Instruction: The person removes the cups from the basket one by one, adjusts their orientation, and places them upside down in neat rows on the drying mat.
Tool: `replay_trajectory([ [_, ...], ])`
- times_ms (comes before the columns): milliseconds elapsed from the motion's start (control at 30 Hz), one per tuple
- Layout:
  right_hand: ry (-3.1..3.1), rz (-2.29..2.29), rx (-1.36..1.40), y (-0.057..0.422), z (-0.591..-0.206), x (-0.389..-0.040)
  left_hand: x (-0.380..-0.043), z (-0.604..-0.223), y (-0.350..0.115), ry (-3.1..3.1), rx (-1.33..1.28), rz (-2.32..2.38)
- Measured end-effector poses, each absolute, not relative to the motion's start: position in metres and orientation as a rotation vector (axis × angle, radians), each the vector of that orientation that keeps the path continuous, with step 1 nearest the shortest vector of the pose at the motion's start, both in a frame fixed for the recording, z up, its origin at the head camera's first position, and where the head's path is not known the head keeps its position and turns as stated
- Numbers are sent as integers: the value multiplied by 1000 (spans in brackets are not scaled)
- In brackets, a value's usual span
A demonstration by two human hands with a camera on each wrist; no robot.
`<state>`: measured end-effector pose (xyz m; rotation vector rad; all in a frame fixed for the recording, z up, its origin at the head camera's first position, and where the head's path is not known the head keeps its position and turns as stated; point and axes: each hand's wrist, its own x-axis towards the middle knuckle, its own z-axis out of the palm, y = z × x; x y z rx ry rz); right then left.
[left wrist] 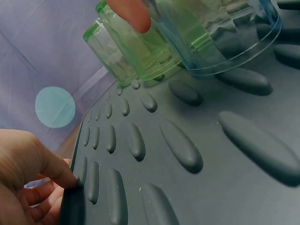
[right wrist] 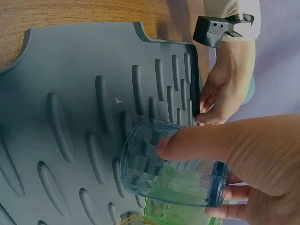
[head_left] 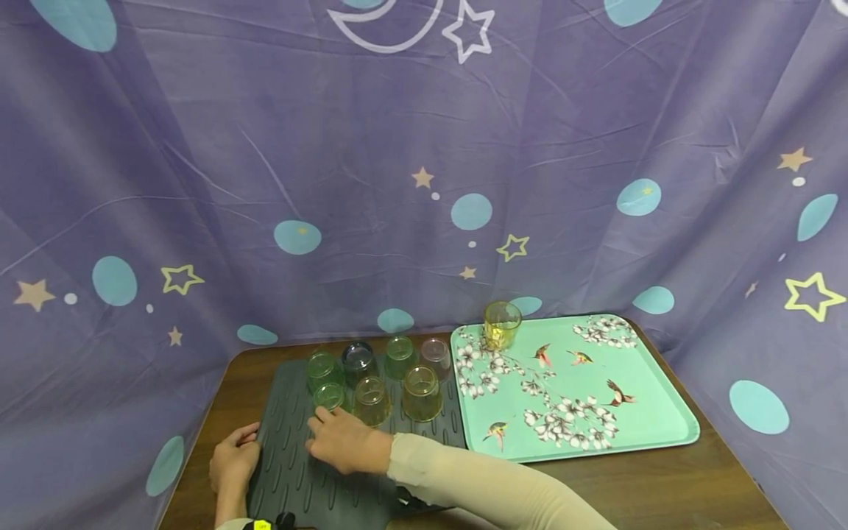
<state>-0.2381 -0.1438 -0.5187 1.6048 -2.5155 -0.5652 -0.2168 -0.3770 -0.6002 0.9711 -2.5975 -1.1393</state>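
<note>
My right hand [head_left: 346,440] holds a clear blue glass [right wrist: 140,161] upside down, its rim close over the dark grey drying mat [head_left: 285,464]. The thumb lies along its side and the other fingers reach round its base. Just beyond it an upturned green glass [head_left: 329,397] stands on the mat, beside an amber glass [head_left: 372,401]. At the mat's left edge my left hand [head_left: 233,460] grips the border between thumb and fingers.
More upturned glasses stand behind: a green one [head_left: 323,368], a dark blue one [head_left: 359,361], another green, a pinkish one [head_left: 435,357] and a second amber one [head_left: 422,397]. A yellow glass [head_left: 501,324] stands on the floral mint tray [head_left: 652,412] at right. A curtain hangs behind.
</note>
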Motion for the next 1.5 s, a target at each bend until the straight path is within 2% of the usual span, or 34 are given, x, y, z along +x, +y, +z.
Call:
replay_trajectory([
  [900, -2559, -495, 1642, -140, -512, -239, -214, -599, -376, -2612, 962, -1150],
  [1167, -2536, 15, 1706, -119, -479, -246, -216, -600, -376, -2598, 947, -1144],
  [1500, -2545, 722, 1555, -65, -438, -266, -216, -603, -378, -2601, 959, -1135],
])
